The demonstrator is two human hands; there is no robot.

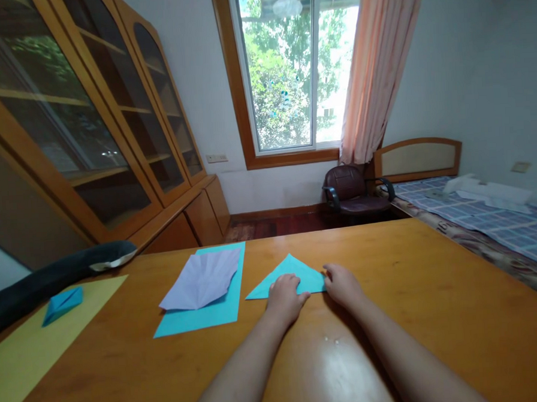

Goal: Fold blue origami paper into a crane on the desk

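A teal paper folded into a triangle (290,272) lies flat on the wooden table (436,312). My left hand (284,297) presses down on its near edge with curled fingers. My right hand (341,284) touches the triangle's right corner with its fingertips. Left of the triangle a flat teal sheet (211,315) carries a pleated white paper fan shape (203,280).
A yellow sheet (33,351) at the table's left bears a small folded blue paper piece (62,303). A black chair back (52,278) rises beyond it. Glass-door cabinets line the left wall; a maroon chair (353,190) and a bed (485,213) stand behind the table.
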